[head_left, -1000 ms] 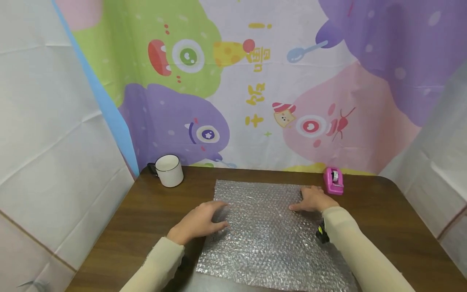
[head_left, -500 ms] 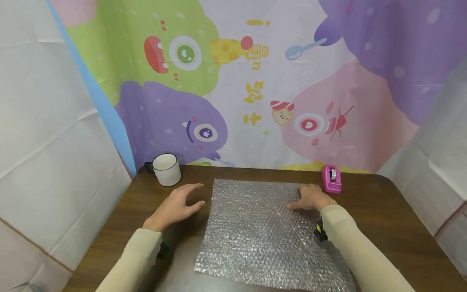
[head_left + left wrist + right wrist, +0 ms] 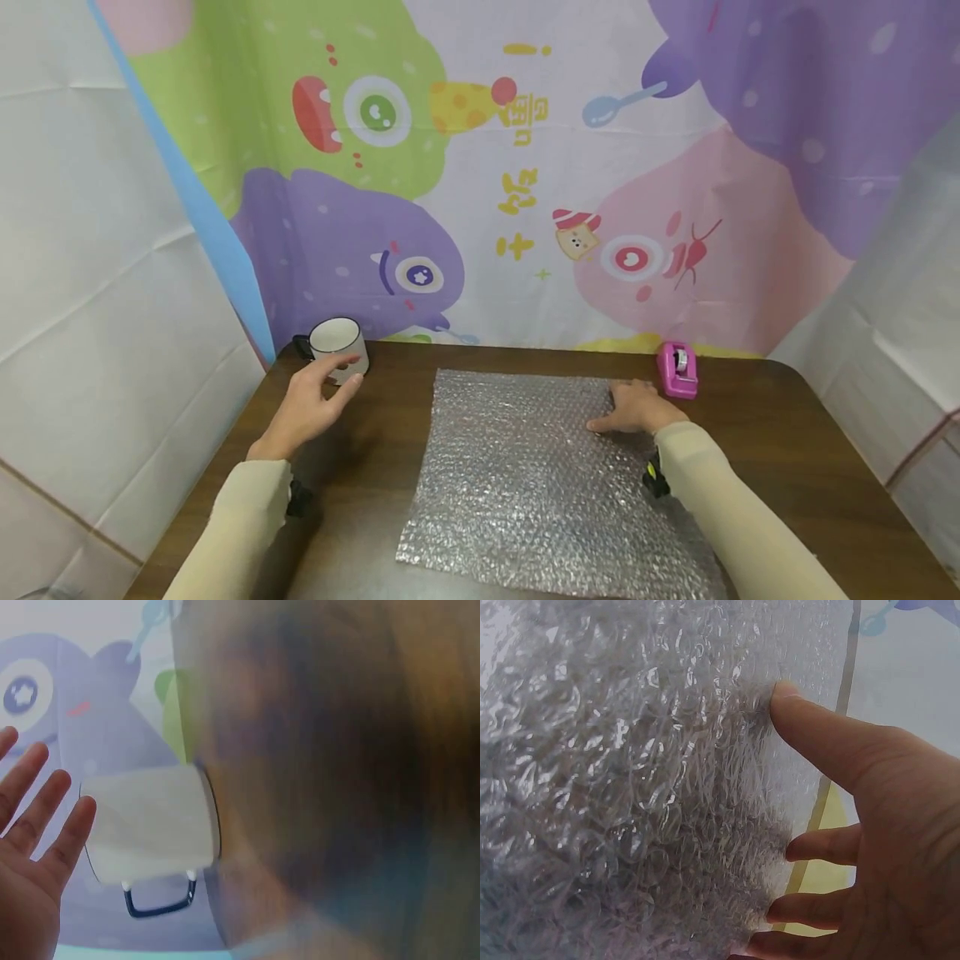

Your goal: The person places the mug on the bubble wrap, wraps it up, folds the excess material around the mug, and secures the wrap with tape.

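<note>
A white mug (image 3: 357,346) with a dark rim and black handle stands at the table's back left. My left hand (image 3: 303,408) is just in front of it, fingers spread and overlapping the mug in the head view. In the left wrist view the mug (image 3: 150,825) is beside the fingertips, and the hand holds nothing. A sheet of bubble wrap (image 3: 517,475) lies flat across the middle of the table. My right hand (image 3: 637,408) rests on its far right corner, thumb and fingers spread. The right wrist view shows the thumb and fingertips touching the bubble wrap (image 3: 645,765).
A pink tape dispenser (image 3: 678,371) stands at the back right, just beyond the right hand. The brown wooden table (image 3: 810,467) meets a cartoon-printed curtain (image 3: 510,317) at its back edge. Pale panels (image 3: 97,275) rise at the left and right.
My left hand has moved left and back, from over the bubble wrap's left edge to the mug. The right hand has stayed on the bubble wrap.
</note>
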Available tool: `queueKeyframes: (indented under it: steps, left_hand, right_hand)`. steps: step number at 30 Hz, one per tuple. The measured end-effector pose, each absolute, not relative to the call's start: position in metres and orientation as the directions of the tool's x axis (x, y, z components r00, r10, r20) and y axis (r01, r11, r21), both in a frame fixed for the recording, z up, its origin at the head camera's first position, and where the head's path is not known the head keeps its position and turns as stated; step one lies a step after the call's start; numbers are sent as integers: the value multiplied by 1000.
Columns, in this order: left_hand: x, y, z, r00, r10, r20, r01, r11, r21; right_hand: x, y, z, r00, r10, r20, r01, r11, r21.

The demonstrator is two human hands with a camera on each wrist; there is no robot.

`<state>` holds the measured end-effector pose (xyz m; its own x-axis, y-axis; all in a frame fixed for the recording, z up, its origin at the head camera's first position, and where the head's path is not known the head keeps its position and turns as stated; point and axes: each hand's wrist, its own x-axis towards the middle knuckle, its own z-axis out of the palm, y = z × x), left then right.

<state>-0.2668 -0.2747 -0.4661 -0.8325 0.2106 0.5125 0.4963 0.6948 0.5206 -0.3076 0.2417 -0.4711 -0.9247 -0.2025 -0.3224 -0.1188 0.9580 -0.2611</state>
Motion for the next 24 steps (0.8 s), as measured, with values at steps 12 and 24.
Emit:
queueKeyframes:
  steps: [12, 24]
  left_hand:
    - [-276, -299, -462, -817, -31, 576, 445, 601, 664]
    - [-293, -317, -468, -866, -379, 327, 238, 261, 935]
  right_hand:
    - [-311, 241, -472, -924, -201, -327, -117, 959, -258]
    - [-312, 241, -471, -929, -196, -313, -117, 960, -254]
